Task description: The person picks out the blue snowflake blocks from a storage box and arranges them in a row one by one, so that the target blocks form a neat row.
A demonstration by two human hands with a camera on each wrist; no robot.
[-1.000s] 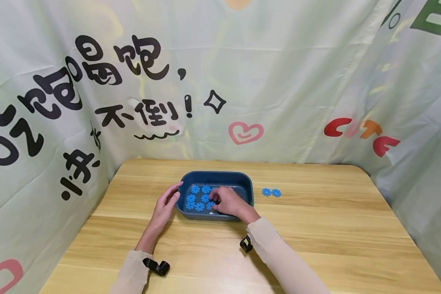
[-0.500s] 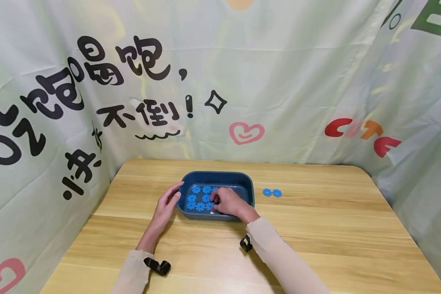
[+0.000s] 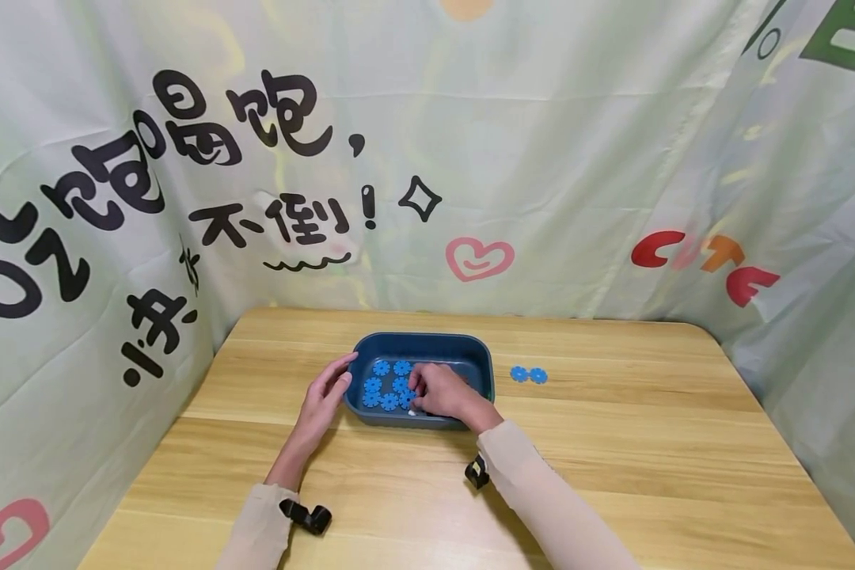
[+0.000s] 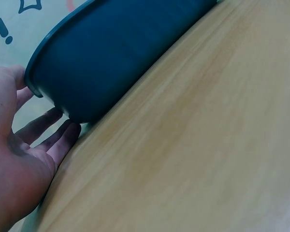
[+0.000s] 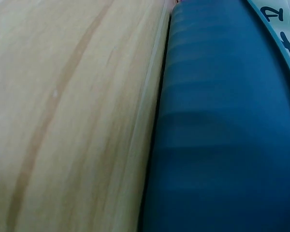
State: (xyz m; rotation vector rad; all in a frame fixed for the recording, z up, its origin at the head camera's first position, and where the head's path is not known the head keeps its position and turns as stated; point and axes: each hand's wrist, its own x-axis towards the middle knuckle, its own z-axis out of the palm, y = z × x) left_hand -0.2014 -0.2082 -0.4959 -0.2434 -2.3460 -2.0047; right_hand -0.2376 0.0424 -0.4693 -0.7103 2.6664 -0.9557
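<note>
In the head view, my left hand [image 3: 325,393] holds the left end of a dark blue rectangular basin [image 3: 419,422]. The left wrist view shows the thumb side of this hand [image 4: 14,159] at the basin's rim, with other fingertips against the outer wall [image 4: 96,63]. My right hand [image 3: 444,392] reaches over the front rim into the basin, its fingers bent down beside several blue notched snowflake discs [image 3: 389,401]. Whether a disc is between those fingers is hidden. A small white piece [image 3: 412,412] lies near the right thumb. The right wrist view shows only the basin's outside and the table.
Two blue snowflake discs [image 3: 529,374] lie joined or touching on the wooden table [image 3: 613,443], right of the basin. A printed curtain [image 3: 541,158] hangs behind the table and along its sides. A black wrist camera [image 3: 306,516] sits on each forearm.
The right fingers have shifted very slightly over the discs, and a disc near the index finger is now more covered. The left hand and basin stay in place, while the head view drifts slightly.
</note>
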